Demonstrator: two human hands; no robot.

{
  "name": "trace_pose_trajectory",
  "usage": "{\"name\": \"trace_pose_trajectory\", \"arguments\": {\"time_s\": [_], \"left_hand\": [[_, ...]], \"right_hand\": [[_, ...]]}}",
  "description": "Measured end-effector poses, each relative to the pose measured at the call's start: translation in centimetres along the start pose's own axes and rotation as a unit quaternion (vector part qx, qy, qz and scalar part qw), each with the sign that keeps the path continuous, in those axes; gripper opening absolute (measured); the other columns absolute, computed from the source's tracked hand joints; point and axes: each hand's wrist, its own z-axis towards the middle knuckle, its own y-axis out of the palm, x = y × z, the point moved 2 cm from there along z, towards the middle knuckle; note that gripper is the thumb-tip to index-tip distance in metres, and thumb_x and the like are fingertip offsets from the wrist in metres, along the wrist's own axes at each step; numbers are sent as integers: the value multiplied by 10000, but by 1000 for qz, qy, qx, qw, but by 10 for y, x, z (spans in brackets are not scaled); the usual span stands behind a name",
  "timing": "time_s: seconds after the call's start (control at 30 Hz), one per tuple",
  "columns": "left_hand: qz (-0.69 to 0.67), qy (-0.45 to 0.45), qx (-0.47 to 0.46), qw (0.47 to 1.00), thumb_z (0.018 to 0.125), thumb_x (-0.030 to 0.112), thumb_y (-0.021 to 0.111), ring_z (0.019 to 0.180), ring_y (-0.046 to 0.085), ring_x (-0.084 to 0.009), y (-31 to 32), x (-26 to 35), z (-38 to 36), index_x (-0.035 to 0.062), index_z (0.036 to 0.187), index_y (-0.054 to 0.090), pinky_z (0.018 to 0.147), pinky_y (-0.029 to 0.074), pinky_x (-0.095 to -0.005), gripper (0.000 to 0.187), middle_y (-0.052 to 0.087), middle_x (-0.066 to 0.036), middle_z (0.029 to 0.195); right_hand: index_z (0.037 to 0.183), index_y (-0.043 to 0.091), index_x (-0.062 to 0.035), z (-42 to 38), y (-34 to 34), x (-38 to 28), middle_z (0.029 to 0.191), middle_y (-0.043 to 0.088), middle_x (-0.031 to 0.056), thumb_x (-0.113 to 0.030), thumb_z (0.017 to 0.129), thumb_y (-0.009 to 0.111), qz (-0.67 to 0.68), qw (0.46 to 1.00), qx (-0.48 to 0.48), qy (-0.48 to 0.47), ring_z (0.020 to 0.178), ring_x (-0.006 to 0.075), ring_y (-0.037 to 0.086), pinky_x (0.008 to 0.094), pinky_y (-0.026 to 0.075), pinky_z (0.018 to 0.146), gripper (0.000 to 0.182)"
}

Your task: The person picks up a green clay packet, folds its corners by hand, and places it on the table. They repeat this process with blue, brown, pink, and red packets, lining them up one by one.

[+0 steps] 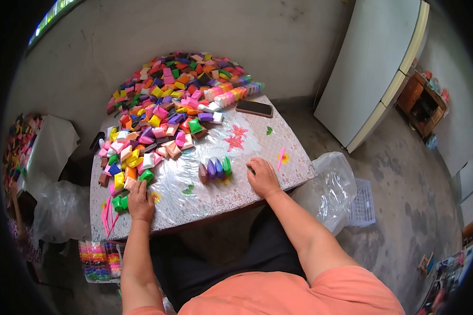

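Observation:
My left hand lies at the near left of the table, fingers stretched toward the pile. Its fingertips are by an orange packet, and green packets sit beside it. My right hand rests near the front edge with curled fingers; a small dark thing shows at the fingertips, too little to name. To its left stand several small packets in a row: a brown packet, purple-blue ones and a green packet. A large heap of colourful soft packets covers the table's left and back.
Wrapped rows of coloured packets and a phone lie at the back right. Pink strips lie at the left, another pink strip at the right. A plastic bag and white basket are beside the table.

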Motion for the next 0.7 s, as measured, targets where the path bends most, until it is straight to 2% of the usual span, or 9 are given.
{"name": "trace_pose_trajectory", "arguments": {"time_s": [0.13, 0.23, 0.33, 0.37, 0.47, 0.7], "left_hand": [[7, 39, 39, 998, 748, 66, 654, 1242, 477, -352, -2, 0, -1, 26, 1252, 546, 1034, 385, -442, 517, 532, -172, 1295], [-4, 33, 37, 999, 749, 86, 663, 1270, 449, -357, -4, -1, -6, 24, 1294, 511, 1070, 352, -445, 570, 498, -178, 1340], [10, 38, 46, 998, 744, 99, 660, 1303, 416, -350, -13, 10, -18, 26, 1332, 474, 1100, 304, -472, 622, 475, -173, 1371], [25, 22, 27, 999, 758, 117, 648, 1333, 383, -343, -16, 14, -23, 30, 1343, 464, 1123, 252, -500, 619, 469, -174, 1376], [41, 28, 32, 998, 772, 130, 637, 1341, 377, -338, -30, 27, -39, 37, 1350, 458, 1128, 236, -513, 613, 466, -173, 1375], [-43, -16, 81, 996, 771, 128, 633, 1289, 402, -389, -13, 18, -74, -10, 1347, 429, 1104, 303, -467, 626, 452, -218, 1360]], "right_hand": [[1019, 617, -70, -2, 1, 2, 1130, 586, 114, -126, 800, 643, 2, 1000, 3, 0, 1113, 300, 540, 407, 398, 1002, 228], [1020, 620, -70, -2, 2, 1, 1135, 590, 113, -129, 804, 640, -2, 1000, -3, 5, 1119, 296, 542, 404, 399, 1005, 225], [1009, 624, -74, 0, 2, 3, 1104, 590, 105, -135, 793, 653, 2, 1000, 6, -1, 1097, 292, 544, 408, 397, 998, 226], [1010, 626, -75, -1, 3, 3, 1101, 591, 104, -136, 793, 654, 3, 1000, 10, -2, 1094, 291, 545, 409, 397, 997, 226], [1007, 627, -76, -3, 5, 6, 1097, 593, 103, -137, 794, 654, -4, 1000, 19, -10, 1090, 291, 546, 410, 400, 993, 223], [1011, 629, -77, -5, 4, 4, 1093, 600, 99, -142, 799, 652, -6, 1000, 19, -14, 1090, 285, 551, 402, 404, 993, 223]]}}
